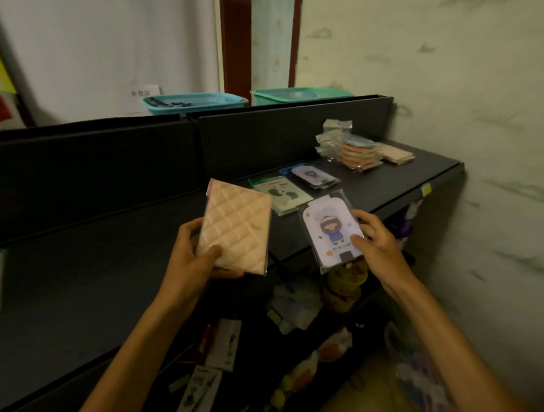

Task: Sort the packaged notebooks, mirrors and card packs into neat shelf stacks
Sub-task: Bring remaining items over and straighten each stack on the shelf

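My left hand [195,253] grips a packaged quilted beige notebook [236,226] by its lower left corner, above the dark shelf [398,180]. My right hand [375,241] holds a packaged mirror with a cartoon figure [330,231] by its right edge, thumb on the front. On the shelf behind lie a green card pack [281,194] and another cartoon mirror pack [313,177]. Further back right stands a stack of orange and beige packaged items [361,152], with flat beige notebooks [397,155] beside it.
A black back panel [279,136] borders the shelf, with a blue basket [193,103] and a green basket [299,94] behind it. The wall [479,100] closes the right side. Lower shelves hold jumbled packets [295,305] and jars [344,284].
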Action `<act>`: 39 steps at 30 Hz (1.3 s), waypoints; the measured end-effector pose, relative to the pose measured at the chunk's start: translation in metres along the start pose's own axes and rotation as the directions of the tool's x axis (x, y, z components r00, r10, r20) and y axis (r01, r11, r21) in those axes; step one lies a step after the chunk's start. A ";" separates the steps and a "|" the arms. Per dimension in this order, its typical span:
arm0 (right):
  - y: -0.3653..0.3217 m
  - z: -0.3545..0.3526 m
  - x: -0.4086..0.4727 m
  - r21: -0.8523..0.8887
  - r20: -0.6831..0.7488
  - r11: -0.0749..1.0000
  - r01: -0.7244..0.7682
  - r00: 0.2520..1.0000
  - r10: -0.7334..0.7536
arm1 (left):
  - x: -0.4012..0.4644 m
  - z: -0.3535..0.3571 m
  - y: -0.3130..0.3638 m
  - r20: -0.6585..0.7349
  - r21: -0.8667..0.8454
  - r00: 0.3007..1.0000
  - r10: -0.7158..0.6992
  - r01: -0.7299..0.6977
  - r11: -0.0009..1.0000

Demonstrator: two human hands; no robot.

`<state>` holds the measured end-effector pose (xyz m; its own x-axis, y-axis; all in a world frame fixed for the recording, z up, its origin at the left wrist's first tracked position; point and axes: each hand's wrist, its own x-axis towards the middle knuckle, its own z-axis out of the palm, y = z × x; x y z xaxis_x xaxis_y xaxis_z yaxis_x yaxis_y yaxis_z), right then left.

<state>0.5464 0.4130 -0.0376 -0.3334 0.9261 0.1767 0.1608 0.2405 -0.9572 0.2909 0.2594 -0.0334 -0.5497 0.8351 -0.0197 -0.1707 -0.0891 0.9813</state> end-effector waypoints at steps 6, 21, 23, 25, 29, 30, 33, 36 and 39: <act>0.016 -0.045 0.028 -0.003 -0.006 1.000 0.010 1.000 -0.010 | 0.021 0.056 -0.012 -0.003 0.051 0.999 0.040 -0.040 0.998; 0.061 -0.106 0.165 -0.044 0.039 0.999 -0.011 0.999 0.012 | 0.151 0.171 -0.034 -0.093 0.064 0.989 0.112 -0.107 0.992; 0.061 -0.109 0.191 -0.044 0.067 0.999 0.002 0.998 0.001 | 0.170 0.178 -0.035 -0.119 0.084 0.985 0.127 -0.118 0.989; 0.062 -0.108 0.215 -0.048 0.087 0.999 0.019 0.996 -0.015 | 0.184 0.180 -0.037 -0.145 0.160 0.972 0.184 -0.161 0.974; 0.067 -0.096 0.256 -0.042 0.142 0.999 0.033 0.990 -0.027 | 0.203 0.179 -0.038 -0.217 0.231 0.950 0.226 -0.175 0.957; 0.068 -0.093 0.265 -0.037 0.162 0.999 0.038 0.986 -0.031 | 0.205 0.179 -0.036 -0.228 0.235 0.947 0.225 -0.171 0.957; 0.070 -0.081 0.290 -0.009 0.227 0.998 0.063 0.972 -0.060 | 0.210 0.182 -0.032 -0.258 0.192 0.946 0.197 -0.150 0.970; 0.070 -0.070 0.309 0.019 0.277 0.998 0.064 0.959 -0.067 | 0.212 0.183 -0.029 -0.294 0.157 0.942 0.164 -0.121 0.980; 0.072 -0.059 0.325 0.030 0.331 0.998 0.061 0.941 -0.068 | 0.214 0.181 -0.030 -0.341 0.144 0.930 0.139 -0.095 0.985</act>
<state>0.5044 0.7479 -0.0357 -0.6322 0.7591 0.1555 0.1118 0.2879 -0.9511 0.3262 0.5385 -0.0320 -0.8138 0.5787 0.0529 0.0018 -0.0885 0.9961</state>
